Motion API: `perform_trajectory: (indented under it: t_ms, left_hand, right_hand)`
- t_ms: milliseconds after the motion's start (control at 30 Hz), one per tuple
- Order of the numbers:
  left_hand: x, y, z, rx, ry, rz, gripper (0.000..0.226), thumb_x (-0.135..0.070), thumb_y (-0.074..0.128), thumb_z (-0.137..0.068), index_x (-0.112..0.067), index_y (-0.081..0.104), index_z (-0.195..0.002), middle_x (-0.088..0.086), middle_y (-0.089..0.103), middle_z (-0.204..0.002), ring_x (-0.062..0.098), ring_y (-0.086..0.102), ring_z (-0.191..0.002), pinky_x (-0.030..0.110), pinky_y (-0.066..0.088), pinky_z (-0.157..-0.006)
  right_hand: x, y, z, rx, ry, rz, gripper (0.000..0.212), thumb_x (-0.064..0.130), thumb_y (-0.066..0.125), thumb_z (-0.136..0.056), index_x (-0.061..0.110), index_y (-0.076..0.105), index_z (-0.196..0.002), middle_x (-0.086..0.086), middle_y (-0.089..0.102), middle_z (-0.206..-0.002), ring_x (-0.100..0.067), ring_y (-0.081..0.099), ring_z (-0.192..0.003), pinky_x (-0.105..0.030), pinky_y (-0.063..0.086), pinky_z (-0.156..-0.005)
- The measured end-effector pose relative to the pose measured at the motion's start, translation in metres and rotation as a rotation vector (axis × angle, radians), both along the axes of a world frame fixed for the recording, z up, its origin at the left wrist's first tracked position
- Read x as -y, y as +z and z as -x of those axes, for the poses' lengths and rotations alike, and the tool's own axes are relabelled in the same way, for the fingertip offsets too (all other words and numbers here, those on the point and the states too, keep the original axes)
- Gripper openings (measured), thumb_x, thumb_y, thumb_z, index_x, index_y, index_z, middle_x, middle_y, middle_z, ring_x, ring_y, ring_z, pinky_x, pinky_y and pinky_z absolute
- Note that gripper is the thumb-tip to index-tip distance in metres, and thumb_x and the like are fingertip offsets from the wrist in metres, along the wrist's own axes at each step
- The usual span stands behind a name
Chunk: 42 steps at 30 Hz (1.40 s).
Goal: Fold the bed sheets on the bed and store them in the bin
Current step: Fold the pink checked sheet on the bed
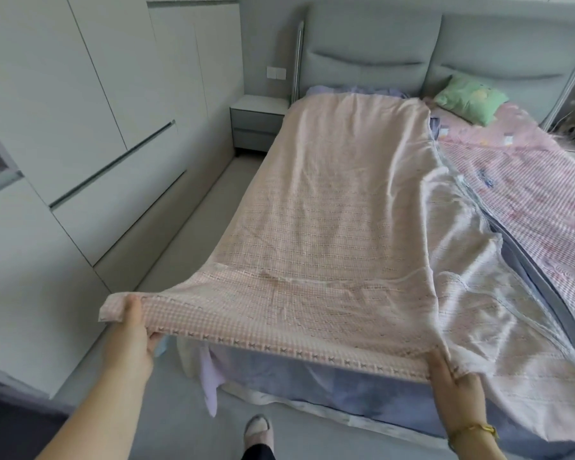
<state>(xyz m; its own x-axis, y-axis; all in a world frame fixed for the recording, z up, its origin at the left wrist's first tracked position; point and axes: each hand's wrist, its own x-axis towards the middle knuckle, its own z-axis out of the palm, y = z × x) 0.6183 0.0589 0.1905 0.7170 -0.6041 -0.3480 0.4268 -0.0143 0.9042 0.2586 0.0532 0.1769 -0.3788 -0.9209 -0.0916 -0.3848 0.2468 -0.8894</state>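
The left hand (132,330) pinches the near left corner of a pink checked bed sheet (339,207), thumb on top. The right hand (452,383), a gold bracelet (475,430) on its wrist, grips the near right edge. The sheet stretches lengthwise over the bed (346,400) toward the grey headboard (372,54). A green pillow (468,97) lies at the far right.

Sheet over the bed's left half, held at the foot

We see the sheet (329,200) running from our hands to the headboard (372,51); left hand (132,330) and right hand (452,376) grip its near corners. A pillow (468,97) lies far right, a nightstand (256,124) left of the bed.
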Motion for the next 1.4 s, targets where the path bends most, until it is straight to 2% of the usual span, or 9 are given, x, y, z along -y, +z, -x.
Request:
perform_trajectory:
  t_ms: [100, 233, 400, 500, 667, 833, 933, 1133, 1400]
  left_hand:
    - [0.049, 0.007, -0.004, -0.016, 0.004, 0.044, 0.033, -0.027, 0.031, -0.101, -0.008, 0.045, -0.125, 0.006, 0.055, -0.105, 0.017, 0.054, -0.094, 0.029, 0.043, -0.088]
    - [0.140, -0.002, -0.020, 0.014, -0.008, 0.043, 0.027, -0.032, 0.034, -0.100, -0.021, 0.049, -0.081, -0.005, 0.055, -0.081, 0.001, 0.057, -0.065, 0.016, 0.051, -0.056]
    - [0.264, -0.019, -0.038, 0.060, -0.064, 0.006, 0.023, -0.032, 0.034, -0.100, -0.014, 0.049, -0.102, -0.004, 0.056, -0.084, 0.005, 0.056, -0.074, 0.017, 0.051, -0.058]
    - [0.334, -0.021, -0.046, 0.114, -0.098, -0.016, 0.022, -0.032, 0.035, -0.100, -0.014, 0.046, -0.106, -0.004, 0.057, -0.083, 0.005, 0.057, -0.072, 0.015, 0.051, -0.053]
    - [0.421, -0.034, -0.056, 0.138, -0.160, -0.114, 0.029, -0.037, 0.035, -0.099, -0.015, 0.050, -0.110, -0.002, 0.058, -0.082, 0.008, 0.056, -0.066, 0.016, 0.047, -0.045]
    - [0.462, -0.081, -0.055, 0.398, -0.572, -0.376, 0.046, -0.040, 0.028, -0.100, -0.012, 0.040, -0.135, 0.003, 0.052, -0.126, 0.021, 0.052, -0.112, 0.032, 0.042, -0.091]
    - [0.446, -0.125, -0.045, 0.496, -0.822, -0.565, 0.052, -0.030, 0.036, -0.099, -0.013, 0.021, -0.146, 0.005, 0.028, -0.150, 0.023, 0.029, -0.137, 0.033, 0.024, -0.108]
    - [0.414, -0.181, 0.003, 0.609, -1.228, -0.800, 0.057, -0.031, 0.045, -0.096, -0.014, 0.022, -0.146, 0.006, 0.026, -0.152, 0.022, 0.030, -0.137, 0.029, 0.029, -0.107]
    - [0.419, -0.168, 0.110, 0.708, -1.450, -0.709, 0.056, -0.030, 0.048, -0.095, -0.014, 0.026, -0.145, 0.009, 0.030, -0.149, 0.022, 0.036, -0.133, 0.029, 0.031, -0.106]
  right_hand:
    - [0.053, 0.015, -0.002, -0.040, -0.039, 0.031, 0.039, 0.011, 0.054, -0.091, -0.022, 0.054, -0.070, -0.024, 0.051, -0.065, -0.022, 0.037, -0.059, -0.036, 0.024, -0.056]
    - [0.142, 0.024, -0.009, -0.100, -0.023, 0.098, 0.040, 0.025, 0.057, -0.089, -0.014, 0.059, -0.079, -0.018, 0.053, -0.067, -0.025, 0.043, -0.061, -0.034, 0.030, -0.053]
    - [0.257, 0.016, -0.023, -0.185, -0.088, 0.097, 0.071, 0.047, 0.043, -0.074, -0.016, 0.058, -0.104, -0.035, 0.056, -0.109, -0.042, 0.049, -0.108, -0.047, 0.038, -0.093]
    - [0.317, 0.015, -0.025, -0.211, -0.107, 0.079, 0.082, 0.058, 0.035, -0.065, -0.013, 0.060, -0.099, -0.036, 0.057, -0.108, -0.044, 0.050, -0.107, -0.043, 0.039, -0.090]
    - [0.411, 0.012, -0.026, -0.305, -0.007, -0.005, 0.064, 0.041, 0.047, -0.088, -0.018, 0.054, -0.111, -0.036, 0.053, -0.117, -0.042, 0.046, -0.116, -0.040, 0.034, -0.099]
    - [0.483, -0.053, -0.020, -0.531, 0.285, -0.337, 0.075, 0.060, 0.033, -0.076, 0.015, 0.046, -0.134, -0.013, 0.033, -0.146, -0.033, 0.025, -0.134, -0.044, 0.018, -0.112]
    - [0.488, -0.096, -0.016, -0.630, 0.446, -0.510, 0.060, 0.050, 0.039, -0.088, 0.024, 0.033, -0.142, 0.001, 0.025, -0.152, -0.022, 0.020, -0.139, -0.035, 0.012, -0.114]
    - [0.444, -0.130, -0.010, -0.745, 0.503, -0.631, 0.050, 0.031, 0.038, -0.097, 0.027, 0.022, -0.145, 0.006, 0.019, -0.153, -0.015, 0.016, -0.141, -0.029, 0.009, -0.113]
    - [0.361, -0.113, 0.067, -0.555, 0.187, -0.554, 0.037, 0.018, 0.045, -0.095, 0.019, 0.048, -0.132, 0.000, 0.046, -0.138, -0.020, 0.037, -0.129, -0.028, 0.023, -0.108]
